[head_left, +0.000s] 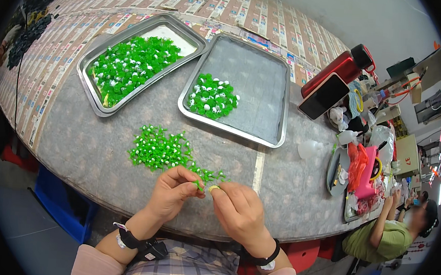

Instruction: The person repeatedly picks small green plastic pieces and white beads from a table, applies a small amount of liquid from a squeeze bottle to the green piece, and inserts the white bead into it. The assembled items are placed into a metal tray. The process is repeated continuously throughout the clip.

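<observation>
Near the table's front edge, my left hand pinches a small green plastic piece between thumb and fingertips. Close beside it, the fingertips of my right hand are pressed together on a small pale yellow bit, too small to name. Just beyond both hands lies a loose pile of small green plastic pieces with white dots, trailing toward my fingers. Farther off, a metal tray holds a cluster of green and white pieces. Left of it, another metal tray carries a larger heap of similar pieces.
At the right stand a red bottle and a dark-screened phone. Crumpled clear plastic, a grey plate and a pink container lie nearer. A co-worker in green sits at the far right. Patterned paper covers the back.
</observation>
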A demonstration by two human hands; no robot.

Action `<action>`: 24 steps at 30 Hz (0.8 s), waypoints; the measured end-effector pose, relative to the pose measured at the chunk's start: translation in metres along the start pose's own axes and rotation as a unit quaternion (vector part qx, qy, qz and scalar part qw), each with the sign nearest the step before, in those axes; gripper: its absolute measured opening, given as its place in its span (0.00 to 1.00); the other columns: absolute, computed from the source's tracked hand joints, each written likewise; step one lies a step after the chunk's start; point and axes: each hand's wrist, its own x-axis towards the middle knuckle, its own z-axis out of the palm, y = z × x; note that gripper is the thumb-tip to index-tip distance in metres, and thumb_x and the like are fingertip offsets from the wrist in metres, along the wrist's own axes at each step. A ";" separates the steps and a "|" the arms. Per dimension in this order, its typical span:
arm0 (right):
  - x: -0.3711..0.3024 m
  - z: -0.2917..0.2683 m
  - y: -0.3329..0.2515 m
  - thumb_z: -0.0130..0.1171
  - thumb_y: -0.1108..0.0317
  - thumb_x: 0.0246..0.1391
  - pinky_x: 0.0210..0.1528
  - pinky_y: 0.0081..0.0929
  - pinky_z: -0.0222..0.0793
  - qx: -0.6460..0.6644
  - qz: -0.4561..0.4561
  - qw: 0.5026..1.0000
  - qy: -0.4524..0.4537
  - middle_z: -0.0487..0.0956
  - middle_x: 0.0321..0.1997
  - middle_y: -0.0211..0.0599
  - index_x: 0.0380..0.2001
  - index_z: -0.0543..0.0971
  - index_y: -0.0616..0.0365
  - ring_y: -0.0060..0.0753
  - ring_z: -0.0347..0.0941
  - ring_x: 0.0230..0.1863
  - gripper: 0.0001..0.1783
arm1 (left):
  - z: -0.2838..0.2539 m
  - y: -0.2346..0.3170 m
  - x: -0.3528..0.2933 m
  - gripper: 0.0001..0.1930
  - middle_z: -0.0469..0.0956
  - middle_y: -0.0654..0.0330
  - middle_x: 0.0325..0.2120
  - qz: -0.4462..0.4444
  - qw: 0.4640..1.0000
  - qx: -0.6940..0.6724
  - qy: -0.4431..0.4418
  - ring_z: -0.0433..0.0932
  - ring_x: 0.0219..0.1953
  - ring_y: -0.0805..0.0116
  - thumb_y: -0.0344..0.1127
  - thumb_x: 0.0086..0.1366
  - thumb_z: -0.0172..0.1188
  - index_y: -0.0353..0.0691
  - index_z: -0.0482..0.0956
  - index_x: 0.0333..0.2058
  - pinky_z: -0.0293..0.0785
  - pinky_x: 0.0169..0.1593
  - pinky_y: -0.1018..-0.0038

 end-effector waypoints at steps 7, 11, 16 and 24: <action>0.002 -0.002 -0.001 0.51 0.72 0.34 0.31 0.26 0.63 -0.046 -0.023 0.998 -0.044 0.70 0.30 0.36 0.28 0.72 0.59 0.33 0.68 0.30 0.12 | -0.001 0.000 0.000 0.05 0.73 0.58 0.28 0.000 1.000 -0.003 0.002 0.73 0.31 0.70 0.27 0.52 0.55 0.37 0.70 0.29 0.73 0.35 0.73; 0.000 -0.003 0.000 0.51 0.72 0.34 0.31 0.25 0.63 -0.052 -0.028 0.997 -0.049 0.70 0.30 0.36 0.28 0.72 0.59 0.32 0.68 0.31 0.12 | 0.000 0.001 0.000 0.05 0.72 0.58 0.29 -0.004 1.000 -0.004 0.001 0.72 0.32 0.70 0.26 0.52 0.54 0.37 0.70 0.29 0.73 0.36 0.73; -0.006 0.002 0.005 0.53 0.73 0.34 0.31 0.24 0.64 -0.016 -0.006 0.999 -0.038 0.71 0.29 0.36 0.28 0.71 0.59 0.32 0.69 0.30 0.11 | 0.002 0.002 0.000 0.04 0.72 0.58 0.29 -0.008 1.000 0.008 0.004 0.72 0.33 0.71 0.23 0.52 0.53 0.37 0.70 0.29 0.73 0.36 0.73; -0.010 -0.005 0.006 0.59 0.78 0.35 0.33 0.21 0.67 0.335 0.281 0.899 0.033 0.75 0.27 0.38 0.28 0.73 0.63 0.30 0.72 0.30 0.12 | 0.007 0.000 -0.002 0.05 0.71 0.59 0.29 -0.001 0.993 0.119 0.015 0.72 0.32 0.73 0.22 0.51 0.54 0.34 0.70 0.29 0.72 0.37 0.77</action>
